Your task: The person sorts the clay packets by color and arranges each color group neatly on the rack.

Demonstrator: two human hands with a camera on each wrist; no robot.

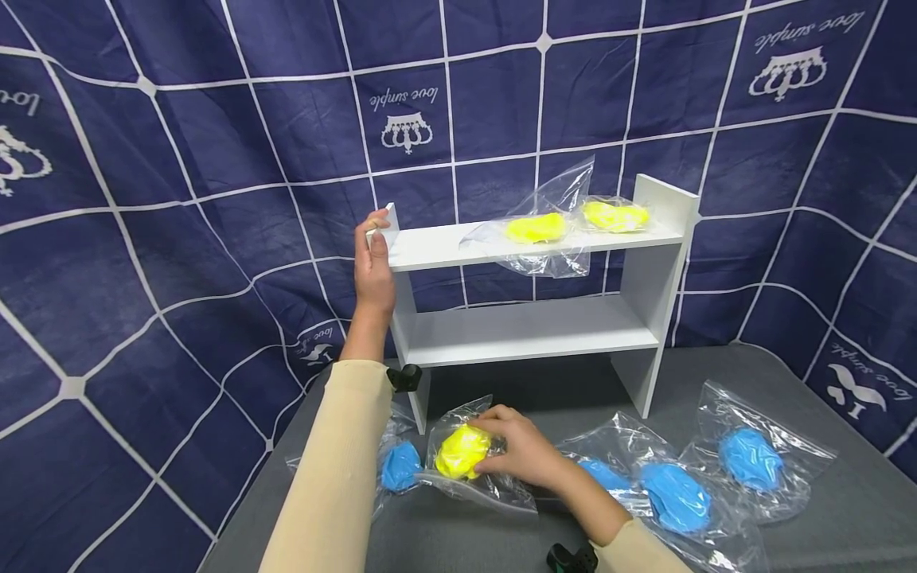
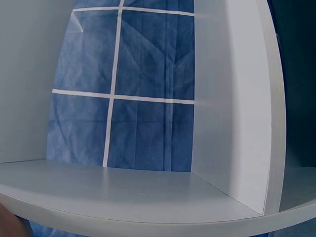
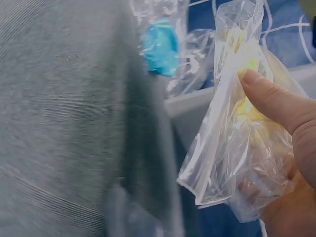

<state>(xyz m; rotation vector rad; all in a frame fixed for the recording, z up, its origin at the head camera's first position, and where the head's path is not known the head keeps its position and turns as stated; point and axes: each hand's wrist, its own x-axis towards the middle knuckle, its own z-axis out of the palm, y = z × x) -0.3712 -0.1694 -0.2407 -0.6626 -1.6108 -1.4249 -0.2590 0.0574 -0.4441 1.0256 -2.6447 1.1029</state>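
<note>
At the upper left corner of a white two-tier shelf (image 1: 530,330), my left hand (image 1: 374,270) grips the side panel. The left wrist view looks along the shelf's boards (image 2: 217,98), with only a sliver of the hand at the lower left. My right hand (image 1: 526,450) pinches a clear zip bag holding a yellow lump (image 1: 461,452), low in front of the shelf's left leg. In the right wrist view the thumb presses on this crinkled bag (image 3: 212,158); the other fingers are partly hidden behind it. What the yellow lump is made of cannot be told.
Two bags with yellow lumps (image 1: 536,228) lie on the top board, one overhanging its front edge. A bagged blue lump (image 1: 401,466) lies left of my right hand; several more blue ones (image 1: 677,497) lie to the right on the grey surface (image 1: 423,541). A blue curtain (image 1: 494,103) hangs behind.
</note>
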